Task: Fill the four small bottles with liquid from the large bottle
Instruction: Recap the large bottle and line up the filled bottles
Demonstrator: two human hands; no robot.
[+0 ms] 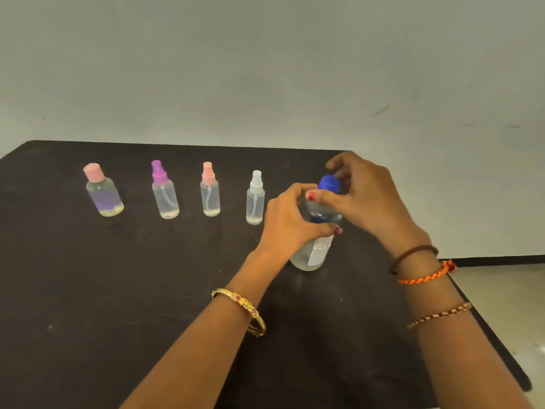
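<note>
We see the left hand (290, 219) wrapped around the large bottle (314, 249) standing on the worktop (118, 290), right hand (362, 196) pinching its blue cap (328, 183); hands hide the bottle's shoulder.

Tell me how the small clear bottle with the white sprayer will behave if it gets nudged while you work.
The white-sprayer bottle looks tall and narrow, so it would probably tip rather than slide. It seems nearly empty, so likely light and easily knocked. It stands close to the left hand gripping the large bottle, so a stray knuckle could topple it.
</note>
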